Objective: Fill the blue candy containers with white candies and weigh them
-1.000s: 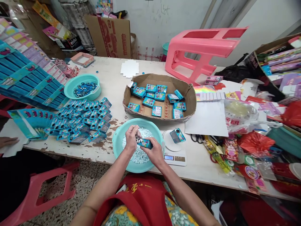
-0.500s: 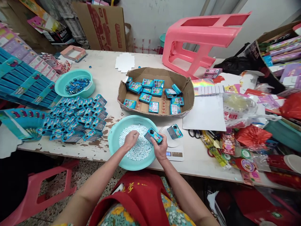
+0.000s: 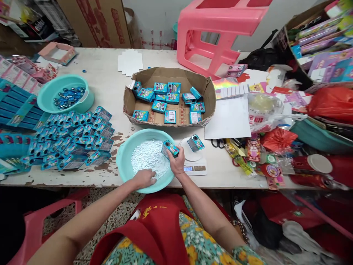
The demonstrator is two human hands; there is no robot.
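Note:
A light-green basin (image 3: 121, 147) of small white candies (image 3: 147, 156) stands before me. My left hand (image 3: 145, 179) is low in its near side, fingers curled down into the candies. My right hand (image 3: 177, 160) grips a small blue candy box (image 3: 170, 148) over the basin's right side; a dark round hole shows in its top. Another blue box (image 3: 195, 142) with a similar hole stands on the white scale (image 3: 200, 167), just right of that hand.
Behind the basin lies a cut-down carton (image 3: 182, 121) holding several blue boxes. Many more boxes (image 3: 74, 136) are grouped at left, near a green bowl (image 3: 88, 99) of blue wrapped pieces. A pink stool (image 3: 220, 18), scissors (image 3: 217, 143) and packaging occupy the back and right.
My left hand has dropped from above the candies to the basin's near side, into them. The right hand still holds the box over the basin. The whole view has shifted.

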